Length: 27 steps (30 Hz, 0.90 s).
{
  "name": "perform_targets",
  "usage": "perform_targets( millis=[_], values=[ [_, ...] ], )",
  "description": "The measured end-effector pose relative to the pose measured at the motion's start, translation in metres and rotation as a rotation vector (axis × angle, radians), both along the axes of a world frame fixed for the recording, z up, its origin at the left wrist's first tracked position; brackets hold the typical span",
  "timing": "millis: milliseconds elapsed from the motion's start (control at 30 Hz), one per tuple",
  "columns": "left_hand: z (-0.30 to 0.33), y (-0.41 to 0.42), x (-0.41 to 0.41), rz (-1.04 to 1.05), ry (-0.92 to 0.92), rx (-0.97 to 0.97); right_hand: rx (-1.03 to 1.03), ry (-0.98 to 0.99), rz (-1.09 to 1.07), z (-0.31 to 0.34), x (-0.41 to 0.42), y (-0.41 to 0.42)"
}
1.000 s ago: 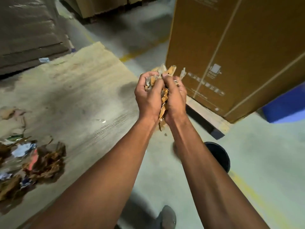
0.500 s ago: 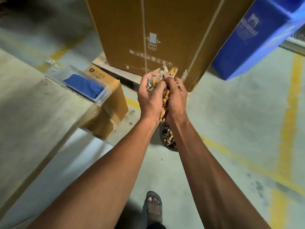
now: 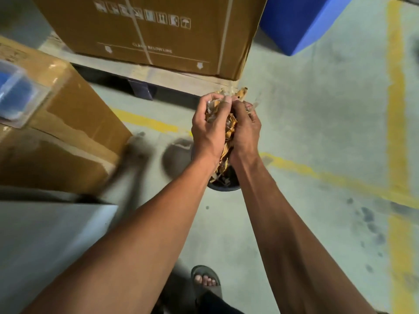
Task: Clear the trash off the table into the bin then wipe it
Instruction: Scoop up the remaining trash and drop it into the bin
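A crumpled wad of brown and shiny scrap trash [image 3: 229, 128] is squeezed between both my hands. My left hand [image 3: 207, 130] grips it from the left and my right hand [image 3: 246, 130] from the right, fingers curled round it. Directly below them a small dark bin [image 3: 223, 185] stands on the floor, mostly hidden by my wrists, with similar scraps showing inside. The table's pale edge [image 3: 45, 225] lies at the lower left.
A big brown carton [image 3: 158, 30] on a pallet stands ahead. A smaller carton [image 3: 68, 137] with a clear box holding blue cloth [image 3: 15, 96] sits left. A blue block [image 3: 299, 21] is at top right. Yellow floor lines cross the concrete; my sandalled foot [image 3: 206, 279] is below.
I have turned away from the table toward the floor. Both hands, still holding the trash, have come over the bin, which now lies right under my wrists.
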State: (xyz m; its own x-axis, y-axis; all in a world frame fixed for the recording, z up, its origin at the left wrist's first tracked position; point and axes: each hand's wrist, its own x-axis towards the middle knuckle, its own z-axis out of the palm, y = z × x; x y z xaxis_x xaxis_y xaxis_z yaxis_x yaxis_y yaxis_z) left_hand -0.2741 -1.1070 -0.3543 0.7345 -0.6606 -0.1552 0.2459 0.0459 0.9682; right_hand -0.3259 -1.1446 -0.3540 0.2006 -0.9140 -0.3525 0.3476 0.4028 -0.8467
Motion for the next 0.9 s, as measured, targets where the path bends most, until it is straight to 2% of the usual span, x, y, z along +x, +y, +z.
perform_targets(
  millis=[300,433,667,767,833,900],
  values=[
    [-0.173,-0.020,-0.017,-0.169,-0.041,0.064,0.029,0.132,-0.089,-0.178,-0.023,-0.017],
    [-0.228,-0.024,-0.016,-0.236,-0.130,0.095,0.024,0.210,-0.045,-0.224,-0.030,-0.032],
    [-0.277,-0.032,-0.006,-0.311,-0.319,0.321,0.057,0.413,0.170,-0.282,-0.038,-0.045],
    [-0.282,-0.031,0.001,-0.315,-0.393,0.418,0.056,0.518,0.156,-0.286,-0.042,-0.046],
    [-0.282,-0.031,0.000,-0.335,-0.365,0.493,0.024,0.530,0.180,-0.285,-0.043,-0.048],
    [-0.283,-0.037,0.000,-0.332,-0.216,0.526,0.031,0.515,0.232,-0.288,-0.043,-0.051]
  ],
)
